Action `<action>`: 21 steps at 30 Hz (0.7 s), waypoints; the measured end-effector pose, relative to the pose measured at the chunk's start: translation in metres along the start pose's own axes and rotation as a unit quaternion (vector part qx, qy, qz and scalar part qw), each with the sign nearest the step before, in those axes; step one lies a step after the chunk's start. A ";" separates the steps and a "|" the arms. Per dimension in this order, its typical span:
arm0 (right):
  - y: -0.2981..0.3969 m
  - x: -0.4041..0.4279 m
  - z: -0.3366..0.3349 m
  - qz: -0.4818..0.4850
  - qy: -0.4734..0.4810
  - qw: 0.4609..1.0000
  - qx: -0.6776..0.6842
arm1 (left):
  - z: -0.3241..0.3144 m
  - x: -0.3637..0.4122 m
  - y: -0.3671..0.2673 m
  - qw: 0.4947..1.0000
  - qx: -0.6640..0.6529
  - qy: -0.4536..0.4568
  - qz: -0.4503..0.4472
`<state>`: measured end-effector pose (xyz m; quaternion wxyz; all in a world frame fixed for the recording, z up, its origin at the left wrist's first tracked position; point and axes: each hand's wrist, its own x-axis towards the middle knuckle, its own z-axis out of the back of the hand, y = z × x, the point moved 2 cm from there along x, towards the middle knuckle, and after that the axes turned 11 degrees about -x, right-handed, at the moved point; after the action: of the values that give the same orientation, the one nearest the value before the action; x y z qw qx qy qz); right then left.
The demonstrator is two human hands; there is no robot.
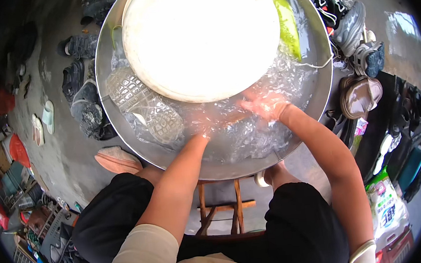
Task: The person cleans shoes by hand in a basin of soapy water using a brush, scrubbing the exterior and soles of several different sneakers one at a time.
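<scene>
A large round metal basin (232, 169) of rippling water stands before me. Both hands are under the water: my left hand (203, 122) near the middle, blurred by the surface, and my right hand (262, 104) to its right, fingers pointing left. A brownish submerged shape (233, 118) lies between them; whether either hand holds it is unclear. Left of my left hand a shoe with a patterned sole (164, 122) lies sole up in the water. A bright white round object (202, 42), overexposed, covers the basin's far part. A yellow-green item (288, 29) is at its right, with a white cord (313, 65) near it.
Dirty dark shoes (86, 104) line the floor left of the basin, with a pink shoe (117, 159) nearer. Sneakers (350, 29) and a brown shoe (360, 95) lie right. A white brush (383, 152) and a printed plastic bag (388, 206) are lower right. A wooden stool (226, 207) is below.
</scene>
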<state>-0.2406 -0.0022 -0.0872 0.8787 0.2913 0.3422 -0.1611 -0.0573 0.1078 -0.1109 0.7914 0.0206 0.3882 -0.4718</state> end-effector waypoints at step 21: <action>0.122 -0.180 0.090 0.115 -0.367 0.919 -0.086 | 0.097 -0.126 0.014 0.486 -0.845 0.177 0.135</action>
<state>-0.2644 0.0518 0.1412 0.9768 0.1723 -0.0281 -0.1241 -0.0205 0.1687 0.0318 0.3968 -0.5228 0.7248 0.2095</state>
